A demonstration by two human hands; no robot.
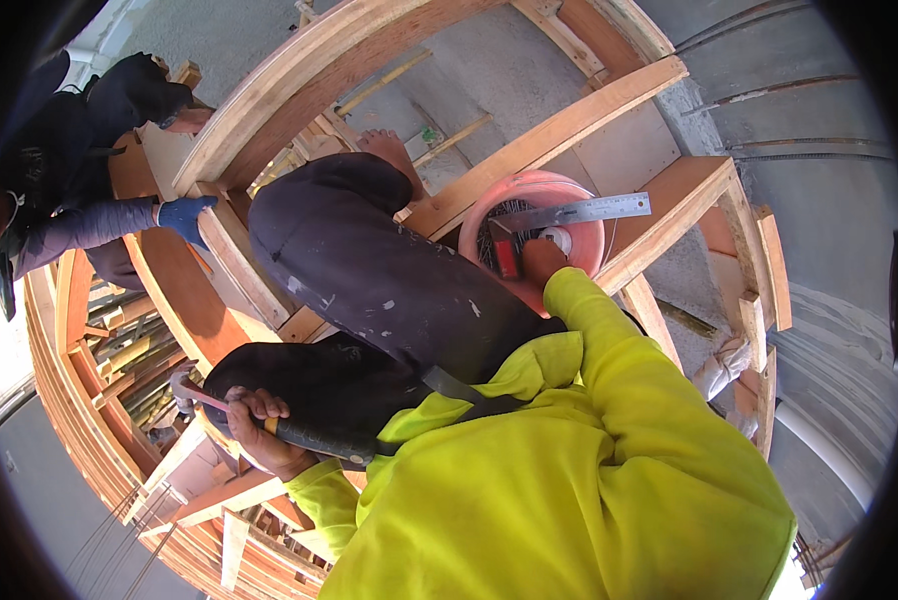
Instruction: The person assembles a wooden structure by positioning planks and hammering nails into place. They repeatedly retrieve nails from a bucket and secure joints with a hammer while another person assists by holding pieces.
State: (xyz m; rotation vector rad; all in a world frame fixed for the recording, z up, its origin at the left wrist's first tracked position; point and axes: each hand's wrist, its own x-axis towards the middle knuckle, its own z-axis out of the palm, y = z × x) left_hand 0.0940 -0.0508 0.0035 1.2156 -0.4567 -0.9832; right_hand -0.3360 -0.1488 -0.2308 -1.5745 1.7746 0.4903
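Observation:
My left hand is closed around a hammer, held at my left thigh. Its metal head points out to the left, and the dark handle runs back toward my waist. My right hand reaches into a pink bucket beside my right knee, and its fingers are hidden from sight. Inside the bucket lie thin nails, a red and dark block-shaped object and a white round object. A steel ruler sticks out over the bucket's right rim.
Wooden formwork beams and curved boards surround me, with gaps between them. At left a co-worker's blue-gloved hand rests on a curved board. Steel bars cross the grey surface at right. My bare foot is on the frame.

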